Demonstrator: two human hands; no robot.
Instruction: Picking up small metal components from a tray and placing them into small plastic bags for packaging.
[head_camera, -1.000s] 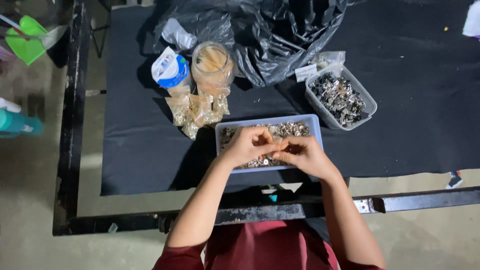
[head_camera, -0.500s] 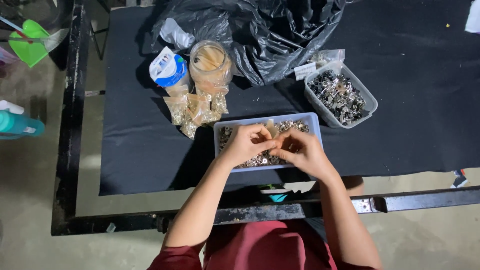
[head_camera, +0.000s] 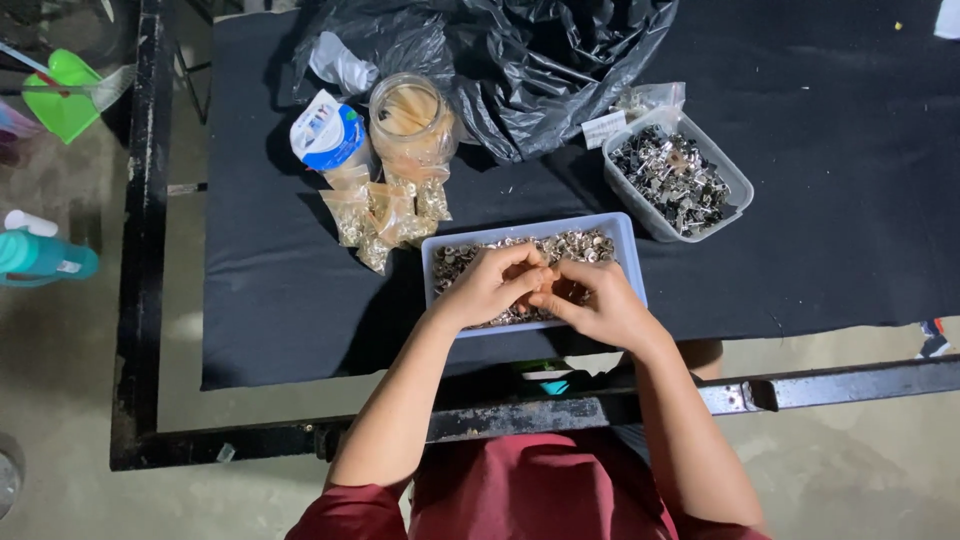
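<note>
Both hands met over the pale blue tray (head_camera: 628, 250), fingertips pressed together above its contents. Left hand (head_camera: 492, 287): fingers curled inward, pinching something too small to make out. Right hand (head_camera: 590, 303): fingers likewise bent, touching the left at the tips; whether it gripped a piece could not be told.

Pale blue tray: rectangular, at the near edge of the worktop (head_camera: 860, 250), filled with small silvery metal parts (head_camera: 575, 245).

Clear plastic tub (head_camera: 737, 186): right of and farther than the tray, set at an angle, holding darker metal parts.

Small clear bags (head_camera: 385, 215): a loose cluster just left of the tray, contents yellowish.

Glass jar (head_camera: 412, 122): upright, beyond the bags, holding pale sticks.

White and blue packet (head_camera: 327, 135): just left of the jar.

Black plastic bag (head_camera: 540, 60): crumpled, at the far side of the worktop, behind jar and tub.

Worktop: covered in black cloth, carried on a black metal frame (head_camera: 135, 300).

Green dustpan (head_camera: 62, 95) and teal bottle (head_camera: 45, 257): on the floor, well to the left.
</note>
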